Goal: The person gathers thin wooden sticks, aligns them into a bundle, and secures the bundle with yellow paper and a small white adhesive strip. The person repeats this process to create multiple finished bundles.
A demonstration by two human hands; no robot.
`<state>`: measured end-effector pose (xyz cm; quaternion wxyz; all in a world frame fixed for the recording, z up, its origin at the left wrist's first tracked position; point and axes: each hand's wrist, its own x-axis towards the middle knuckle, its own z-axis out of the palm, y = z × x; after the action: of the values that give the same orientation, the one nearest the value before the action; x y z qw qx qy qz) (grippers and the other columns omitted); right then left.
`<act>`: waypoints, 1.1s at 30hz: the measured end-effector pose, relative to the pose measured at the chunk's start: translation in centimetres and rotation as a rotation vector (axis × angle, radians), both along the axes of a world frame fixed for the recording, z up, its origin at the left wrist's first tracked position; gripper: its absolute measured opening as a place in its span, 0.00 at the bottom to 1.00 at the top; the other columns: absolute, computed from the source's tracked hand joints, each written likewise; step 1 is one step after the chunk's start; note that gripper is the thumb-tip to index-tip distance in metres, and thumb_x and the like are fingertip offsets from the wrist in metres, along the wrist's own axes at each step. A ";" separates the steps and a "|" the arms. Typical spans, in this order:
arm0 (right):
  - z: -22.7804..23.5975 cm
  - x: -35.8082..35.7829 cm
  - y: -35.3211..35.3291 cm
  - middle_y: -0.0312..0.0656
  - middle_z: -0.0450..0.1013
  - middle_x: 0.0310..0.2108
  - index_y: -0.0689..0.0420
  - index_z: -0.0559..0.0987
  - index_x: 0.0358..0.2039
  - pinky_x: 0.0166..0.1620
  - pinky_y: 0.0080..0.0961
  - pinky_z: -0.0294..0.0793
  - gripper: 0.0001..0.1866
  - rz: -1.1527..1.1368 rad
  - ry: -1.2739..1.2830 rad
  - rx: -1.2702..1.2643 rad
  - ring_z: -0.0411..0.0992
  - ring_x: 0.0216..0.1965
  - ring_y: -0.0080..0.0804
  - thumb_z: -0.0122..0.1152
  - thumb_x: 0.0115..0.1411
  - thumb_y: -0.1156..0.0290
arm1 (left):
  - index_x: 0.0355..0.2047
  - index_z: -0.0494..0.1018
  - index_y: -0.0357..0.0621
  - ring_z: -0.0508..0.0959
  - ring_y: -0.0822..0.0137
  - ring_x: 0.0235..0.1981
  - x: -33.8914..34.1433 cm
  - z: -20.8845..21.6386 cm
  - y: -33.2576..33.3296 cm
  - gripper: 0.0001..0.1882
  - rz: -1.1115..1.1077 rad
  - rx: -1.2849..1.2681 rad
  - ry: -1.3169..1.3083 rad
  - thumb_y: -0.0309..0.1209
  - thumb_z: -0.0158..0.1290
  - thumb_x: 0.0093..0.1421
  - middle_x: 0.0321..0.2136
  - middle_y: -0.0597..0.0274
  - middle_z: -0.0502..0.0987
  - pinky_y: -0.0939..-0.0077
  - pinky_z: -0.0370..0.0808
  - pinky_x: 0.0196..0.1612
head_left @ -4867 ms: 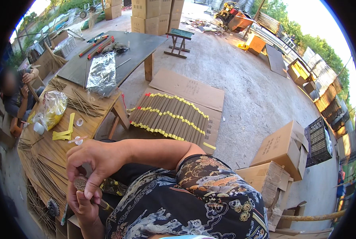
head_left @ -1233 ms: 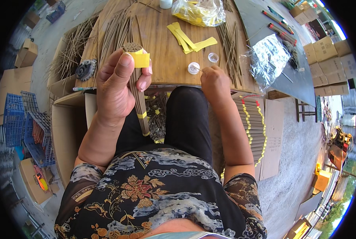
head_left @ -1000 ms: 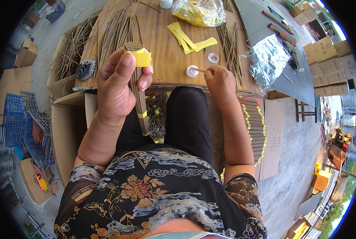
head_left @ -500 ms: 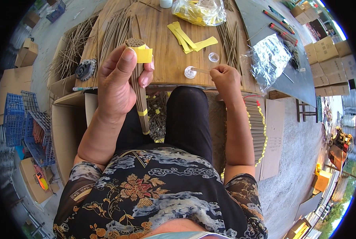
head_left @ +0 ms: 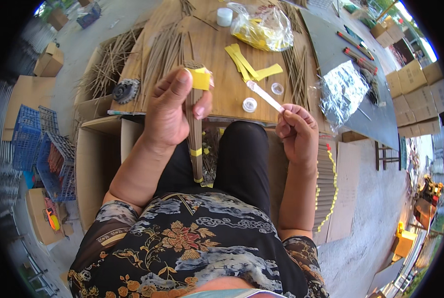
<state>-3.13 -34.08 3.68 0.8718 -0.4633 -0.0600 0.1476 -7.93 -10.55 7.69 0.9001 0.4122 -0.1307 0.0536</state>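
Note:
My left hand (head_left: 169, 107) is closed around a bundle of thin brown incense sticks (head_left: 195, 134), held upright with its top end toward the table. A yellow paper strip (head_left: 199, 78) wraps the bundle near the top, its loose end sticking out to the right. Two narrower yellow bands circle the lower part. My right hand (head_left: 299, 129) pinches a flat pale spatula (head_left: 269, 99) with a whitish paste on its far tip. Just left of the spatula, a small round tub (head_left: 249, 105) of white paste stands on the wooden table (head_left: 212, 54).
Yellow paper strips (head_left: 251, 64), a clear lid (head_left: 277, 89), a white jar (head_left: 224, 17) and a plastic bag of yellow strips (head_left: 261, 30) lie on the table. Loose sticks (head_left: 164, 52) spread at left. Crumpled foil (head_left: 343, 92) sits at right. Banded bundles (head_left: 326, 188) stand beside my right forearm.
The spatula has come up out of the tub, and its tip now points toward the yellow strips. My right hand has turned and moved slightly nearer me. The left keeps its hold.

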 end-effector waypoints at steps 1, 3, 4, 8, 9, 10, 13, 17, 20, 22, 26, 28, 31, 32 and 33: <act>0.6 -0.4 0.9 0.40 0.69 0.19 0.67 0.74 0.30 0.21 0.14 0.60 0.07 0.014 -0.016 0.039 0.62 0.16 0.19 0.50 0.53 0.78 | 0.35 0.70 0.39 0.65 0.72 0.17 -0.2 0.2 0.0 0.14 -0.014 0.001 -0.014 0.38 0.45 0.59 0.30 0.57 0.71 0.80 0.62 0.20; 1.8 -1.1 2.3 0.40 0.69 0.19 0.67 0.74 0.31 0.21 0.14 0.60 0.06 0.034 -0.048 0.105 0.62 0.16 0.19 0.50 0.53 0.79 | 0.35 0.70 0.39 0.66 0.72 0.17 -0.5 0.6 -0.1 0.14 -0.033 -0.012 -0.031 0.38 0.44 0.60 0.30 0.57 0.72 0.80 0.62 0.20; 2.1 -1.3 2.7 0.39 0.69 0.19 0.66 0.74 0.31 0.21 0.15 0.60 0.06 0.080 -0.049 0.150 0.62 0.16 0.19 0.51 0.53 0.78 | 0.35 0.70 0.39 0.65 0.72 0.17 -0.7 0.7 -0.1 0.14 -0.040 -0.022 -0.033 0.38 0.44 0.60 0.30 0.57 0.72 0.80 0.62 0.20; 3.1 -2.2 4.5 0.39 0.70 0.20 0.65 0.75 0.31 0.22 0.15 0.61 0.06 0.147 -0.081 0.160 0.62 0.17 0.18 0.51 0.53 0.78 | 0.36 0.70 0.39 0.65 0.72 0.17 -1.5 1.1 0.1 0.14 -0.053 -0.052 -0.046 0.37 0.43 0.60 0.28 0.58 0.72 0.81 0.61 0.19; 3.3 -2.4 4.8 0.39 0.70 0.20 0.65 0.75 0.31 0.22 0.15 0.61 0.06 0.171 -0.079 0.168 0.62 0.17 0.18 0.52 0.53 0.78 | 0.37 0.70 0.39 0.65 0.72 0.17 -1.6 1.2 0.1 0.14 -0.064 -0.060 -0.052 0.37 0.43 0.61 0.28 0.58 0.72 0.81 0.61 0.19; 3.5 -2.6 5.0 0.39 0.70 0.20 0.65 0.75 0.31 0.22 0.15 0.61 0.06 0.195 -0.077 0.176 0.62 0.17 0.18 0.52 0.53 0.78 | 0.37 0.70 0.37 0.65 0.73 0.17 -1.9 1.5 -0.1 0.15 -0.013 -0.060 -0.019 0.37 0.42 0.61 0.24 0.59 0.71 0.82 0.61 0.19; 3.7 -3.3 5.7 0.38 0.70 0.20 0.64 0.74 0.32 0.22 0.15 0.62 0.06 0.221 -0.082 0.171 0.62 0.18 0.18 0.51 0.54 0.78 | 0.36 0.70 0.35 0.64 0.74 0.16 -2.1 1.7 0.0 0.17 -0.073 -0.089 -0.043 0.38 0.42 0.61 0.21 0.61 0.69 0.82 0.60 0.19; 4.2 -3.7 6.4 0.39 0.71 0.21 0.63 0.74 0.32 0.22 0.15 0.63 0.06 0.246 -0.099 0.203 0.64 0.18 0.19 0.51 0.55 0.77 | 0.37 0.69 0.34 0.63 0.74 0.16 -2.5 2.2 0.2 0.18 -0.069 -0.096 -0.051 0.39 0.41 0.61 0.19 0.62 0.67 0.83 0.60 0.19; 4.5 -4.2 6.8 0.39 0.71 0.22 0.64 0.75 0.34 0.24 0.15 0.65 0.07 0.224 -0.159 0.179 0.64 0.20 0.19 0.52 0.56 0.77 | 0.37 0.70 0.35 0.63 0.74 0.16 -2.7 2.2 0.3 0.18 -0.067 -0.131 -0.049 0.39 0.40 0.62 0.19 0.62 0.67 0.83 0.60 0.19; 4.3 -4.9 7.3 0.39 0.71 0.24 0.64 0.75 0.37 0.25 0.15 0.66 0.08 0.120 -0.277 0.085 0.65 0.21 0.20 0.52 0.56 0.77 | 0.37 0.70 0.35 0.63 0.74 0.16 -2.9 2.1 0.5 0.18 -0.063 -0.132 -0.027 0.39 0.39 0.62 0.19 0.62 0.67 0.82 0.60 0.19; 4.0 -5.6 7.6 0.39 0.70 0.32 0.61 0.75 0.39 0.31 0.13 0.67 0.11 -0.033 -0.599 -0.145 0.66 0.29 0.19 0.55 0.53 0.79 | 0.37 0.70 0.36 0.63 0.74 0.16 -2.8 2.3 0.8 0.18 -0.045 -0.123 -0.058 0.40 0.39 0.62 0.19 0.62 0.68 0.82 0.61 0.19; 3.9 -5.9 7.9 0.38 0.69 0.33 0.61 0.76 0.39 0.31 0.13 0.67 0.12 -0.063 -0.674 -0.195 0.66 0.29 0.19 0.56 0.53 0.80 | 0.37 0.70 0.35 0.63 0.74 0.16 -2.7 2.2 1.2 0.18 -0.087 -0.136 -0.084 0.40 0.39 0.62 0.20 0.62 0.69 0.82 0.61 0.20; 3.9 -6.0 8.3 0.38 0.69 0.33 0.60 0.76 0.39 0.30 0.12 0.66 0.13 -0.092 -0.773 -0.248 0.66 0.29 0.18 0.57 0.52 0.81 | 0.36 0.70 0.35 0.63 0.75 0.16 -2.8 2.5 1.4 0.18 -0.095 -0.165 -0.074 0.40 0.39 0.62 0.22 0.62 0.69 0.82 0.61 0.20; 3.9 -6.0 8.4 0.38 0.69 0.33 0.60 0.76 0.39 0.30 0.12 0.66 0.13 -0.098 -0.791 -0.260 0.66 0.29 0.18 0.57 0.52 0.81 | 0.36 0.70 0.35 0.64 0.75 0.17 -2.8 2.5 1.3 0.18 -0.089 -0.179 -0.063 0.40 0.39 0.62 0.22 0.62 0.69 0.82 0.61 0.20; 3.9 -5.9 8.4 0.38 0.69 0.33 0.60 0.76 0.39 0.30 0.12 0.66 0.13 -0.104 -0.809 -0.273 0.66 0.29 0.18 0.57 0.52 0.81 | 0.36 0.70 0.35 0.64 0.75 0.17 -2.9 2.5 1.3 0.18 -0.084 -0.193 -0.055 0.40 0.39 0.62 0.23 0.61 0.70 0.82 0.61 0.20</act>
<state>-9.08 -25.65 7.61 0.7149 -0.5975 -0.3534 -0.0836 -10.82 -9.22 10.19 0.9331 0.3161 -0.1668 0.0395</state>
